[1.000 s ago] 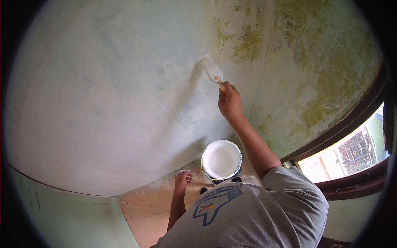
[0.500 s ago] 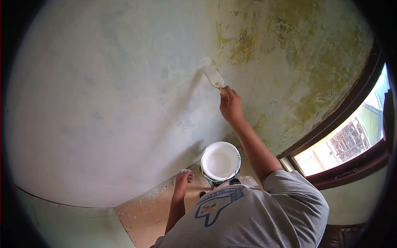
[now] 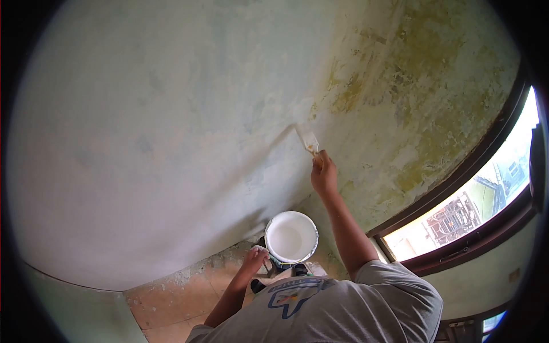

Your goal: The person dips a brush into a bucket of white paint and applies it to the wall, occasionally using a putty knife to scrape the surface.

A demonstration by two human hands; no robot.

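Note:
My right hand (image 3: 324, 170) is closed round the handle of a flat, white-smeared scraper (image 3: 307, 139), whose wide end is at the wall (image 3: 229, 97). The wall is pale and whitish on the left, with rough yellow-green patches on the right. Low in front of me stands a white bucket (image 3: 291, 236) with whitish material inside. My left hand (image 3: 255, 260) is beside the bucket's left side, fingers curled, with something pale at the fingertips too small to make out.
A dark-framed window (image 3: 457, 223) curves along the right, with a metal grille visible outside. Orange floor tiles (image 3: 177, 300) lie below, with crumbly debris (image 3: 214, 260) along the wall's foot. My sandalled feet are beneath the bucket.
My right hand and the scraper have moved lower in the view and slightly right. The bucket appears lower and further left, and my left hand is nearer to it. The whole view has shifted.

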